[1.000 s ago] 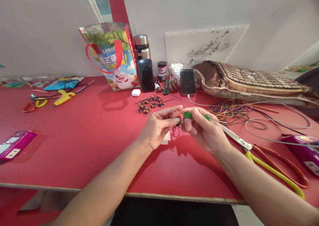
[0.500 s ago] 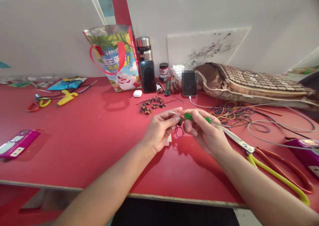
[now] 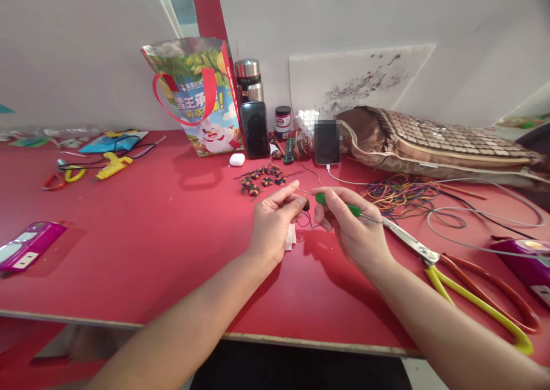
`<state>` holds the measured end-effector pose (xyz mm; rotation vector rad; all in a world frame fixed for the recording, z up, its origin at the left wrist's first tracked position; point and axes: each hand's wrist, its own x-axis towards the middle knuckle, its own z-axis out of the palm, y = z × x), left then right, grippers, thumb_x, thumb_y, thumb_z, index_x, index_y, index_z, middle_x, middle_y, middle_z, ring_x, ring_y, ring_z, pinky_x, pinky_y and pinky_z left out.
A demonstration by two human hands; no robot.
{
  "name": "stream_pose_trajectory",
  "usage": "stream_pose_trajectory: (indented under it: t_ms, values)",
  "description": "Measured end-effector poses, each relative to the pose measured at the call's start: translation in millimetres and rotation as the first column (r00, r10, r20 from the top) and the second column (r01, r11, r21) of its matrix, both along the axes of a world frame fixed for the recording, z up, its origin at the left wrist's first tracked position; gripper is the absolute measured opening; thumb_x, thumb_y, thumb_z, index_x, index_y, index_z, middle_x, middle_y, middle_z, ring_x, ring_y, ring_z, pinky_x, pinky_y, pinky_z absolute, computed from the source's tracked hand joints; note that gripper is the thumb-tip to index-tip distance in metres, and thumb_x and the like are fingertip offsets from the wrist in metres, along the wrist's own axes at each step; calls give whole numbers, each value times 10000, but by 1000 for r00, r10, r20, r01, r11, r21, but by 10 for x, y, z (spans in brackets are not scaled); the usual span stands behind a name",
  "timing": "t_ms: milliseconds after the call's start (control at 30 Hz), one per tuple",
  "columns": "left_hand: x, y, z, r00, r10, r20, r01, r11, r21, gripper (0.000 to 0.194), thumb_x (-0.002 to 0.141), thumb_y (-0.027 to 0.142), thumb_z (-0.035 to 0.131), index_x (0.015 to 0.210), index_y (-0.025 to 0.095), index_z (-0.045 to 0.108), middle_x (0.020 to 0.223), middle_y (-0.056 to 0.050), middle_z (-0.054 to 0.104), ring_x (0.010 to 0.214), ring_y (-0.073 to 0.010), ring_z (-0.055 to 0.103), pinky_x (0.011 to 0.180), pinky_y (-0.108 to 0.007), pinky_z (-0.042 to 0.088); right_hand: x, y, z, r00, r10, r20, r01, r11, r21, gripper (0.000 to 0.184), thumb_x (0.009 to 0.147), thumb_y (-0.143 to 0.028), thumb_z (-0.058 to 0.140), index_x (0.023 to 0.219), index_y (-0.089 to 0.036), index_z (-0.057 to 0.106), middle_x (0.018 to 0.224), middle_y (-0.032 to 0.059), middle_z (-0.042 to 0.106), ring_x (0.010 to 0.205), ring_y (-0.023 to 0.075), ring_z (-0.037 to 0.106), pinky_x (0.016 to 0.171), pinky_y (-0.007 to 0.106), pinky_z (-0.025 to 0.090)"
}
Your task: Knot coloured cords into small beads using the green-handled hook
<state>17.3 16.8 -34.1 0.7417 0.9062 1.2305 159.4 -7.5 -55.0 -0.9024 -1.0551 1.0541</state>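
My left hand [image 3: 271, 225] is closed in a pinch on a small dark crochet piece [image 3: 306, 205], mostly hidden by the fingers. A thin yarn loop hangs below it. In my right hand [image 3: 360, 225] is a crochet hook [image 3: 354, 210] with a green handle, its metal shaft pointing left toward the piece and another metal end sticking out to the right. The two hands are close together above the red table [image 3: 184, 252]. Beyond them lies a string of crocheted multicolour balls [image 3: 253, 190]. A folded white paper [image 3: 291, 238] is partly under my left hand.
Large scissors [image 3: 429, 256] with red and yellow handles lie by my right forearm. Tangled yarn [image 3: 397, 194], a phone [image 3: 327, 144] on a cable and a sequined bag [image 3: 451, 141] are behind. A glue gun [image 3: 112, 165] and purple device [image 3: 32, 245] lie left.
The hook has drawn back slightly to the right, out from the piece, and the hands are a little further apart. The loop below the piece now hangs differently.
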Motion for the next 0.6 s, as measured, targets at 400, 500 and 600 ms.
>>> stream_pose_trajectory:
  t_ms: [400, 500, 600]
  values:
    - [-72, 87, 41, 971, -122, 205, 145, 984, -105, 284, 684, 32, 907, 945, 137, 867, 700, -2, 722, 594, -59, 575, 600, -200, 467, -70, -46, -44, 999, -21, 40, 16, 992, 125, 238, 1023, -446, 721, 1111, -241, 804, 753, 8, 748, 643, 147, 642, 630, 312, 561]
    - [-122, 133, 92, 962, -147, 230, 176, 978, -110, 271, 660, -16, 881, 894, 119, 864, 687, 3, 710, 597, -53, 591, 555, -171, 445, -5, -20, -62, 998, 48, -29, -45, 994, 98, 224, 1030, -431, 720, 1115, -251, 823, 745, 6, 742, 643, 139, 636, 637, 302, 544]
    - [-161, 164, 137, 952, -170, 256, 203, 973, -110, 268, 660, -51, 850, 879, 102, 864, 692, -6, 711, 588, -49, 597, 527, -157, 436, 27, -10, -38, 997, 53, -54, -49, 995, 83, 231, 1012, -439, 745, 1066, -234, 838, 712, 10, 728, 614, 132, 625, 606, 288, 527]
